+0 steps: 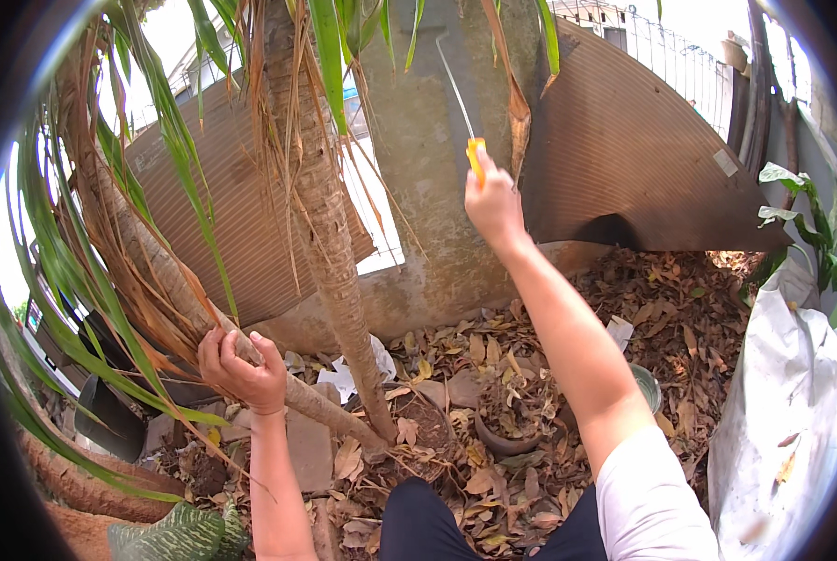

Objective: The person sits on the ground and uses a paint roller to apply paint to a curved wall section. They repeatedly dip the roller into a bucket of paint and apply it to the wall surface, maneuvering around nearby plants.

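Raised in front of me, my right hand [495, 204] is closed round the yellow handle of a hooked tool [476, 159]. Its long, thin, pale shaft points up and away and bends sideways at the tip, in front of a mossy concrete pillar [418, 168]. My left hand [243, 374] grips the slanting plant trunk [171, 282] low down, among dry brown leaves [138, 313] hanging along it. A second, more upright trunk [330, 238] rises between my hands, with long green and withered leaves at its top. The fingers' far side is partly hidden.
Corrugated brown sheets [624, 140] lean on both sides of the pillar. Fallen leaves [493, 477] cover the ground, with a half-buried curved pot rim [507, 441]. A white sack [774, 421] stands at the right, a dark pot [110, 421] at the left. A patterned leaf [171, 533] lies lower left.
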{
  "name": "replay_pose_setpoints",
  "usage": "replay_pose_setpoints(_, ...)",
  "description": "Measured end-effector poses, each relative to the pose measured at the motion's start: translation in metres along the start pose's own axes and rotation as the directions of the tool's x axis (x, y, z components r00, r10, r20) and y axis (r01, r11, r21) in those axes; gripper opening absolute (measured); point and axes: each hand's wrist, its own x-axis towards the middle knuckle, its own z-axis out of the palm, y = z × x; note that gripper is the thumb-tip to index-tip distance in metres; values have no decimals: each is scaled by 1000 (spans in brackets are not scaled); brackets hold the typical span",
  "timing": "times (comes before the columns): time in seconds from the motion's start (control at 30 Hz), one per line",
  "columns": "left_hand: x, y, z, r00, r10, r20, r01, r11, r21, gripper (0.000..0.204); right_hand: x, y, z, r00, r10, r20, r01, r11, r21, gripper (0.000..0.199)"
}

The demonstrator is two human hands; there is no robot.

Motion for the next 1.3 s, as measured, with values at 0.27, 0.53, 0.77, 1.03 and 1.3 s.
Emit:
replay_pose_setpoints(0.27, 2, 9, 2, 1000, 3, -12, -3, 1000, 7, 27, 83, -24, -17, 1000, -6, 30, 7, 1000, -29, 50)
replay_pose_setpoints(0.53, 2, 16, 5, 1000, -13, -2, 13, 1000, -4, 22, -100, 49, -9, 972, 154, 175, -126, 979, -162, 51)
replay_pose_setpoints(0.77, -1, 9, 6, 1000, 4, -6, -4, 999, -43, 28, -196, 80, 1, 949, 230, 216, -205, 970, -129, 52)
replay_pose_setpoints(1.03, 0, 14, 6, 1000, -4, 16, 4, 1000, -11, 29, -104, 58, -1, 1000, 15, 23, -14, 999, -33, 49)
replay_pose_setpoints(1.3, 0, 10, 4, 1000, -2, 9, 2, 1000, -1, 26, 4, 2, -27, 999, 8, 34, -4, 991, -131, 48)
